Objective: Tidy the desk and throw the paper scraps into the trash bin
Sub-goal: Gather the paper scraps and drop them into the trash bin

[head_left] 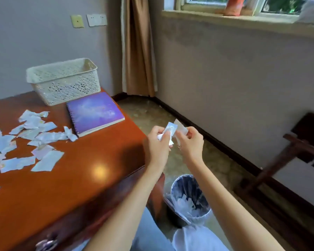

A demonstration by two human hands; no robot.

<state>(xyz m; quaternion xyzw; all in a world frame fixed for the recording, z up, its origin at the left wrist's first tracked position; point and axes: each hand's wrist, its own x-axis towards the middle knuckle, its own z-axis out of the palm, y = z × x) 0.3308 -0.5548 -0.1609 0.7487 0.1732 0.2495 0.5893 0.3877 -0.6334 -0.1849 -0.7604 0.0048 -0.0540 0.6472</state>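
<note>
The round dark trash bin (pixel 186 184) with a clear plastic liner stands on the floor by the glossy reddish wooden desk (pixel 80 169), below the forearms (pixel 223 205). The left hand (pixel 157 142) and right hand (pixel 189 142) both pinch white torn paper scraps (pixel 171 128) in curled fingers, beyond the bin; best bring them back low over its mouth before letting go. More pale scraps (pixel 34 134) lie on the desk.

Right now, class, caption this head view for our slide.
Left hand and right hand hold scraps beside the desk; bin on the floor, loose scraps on top.
</note>
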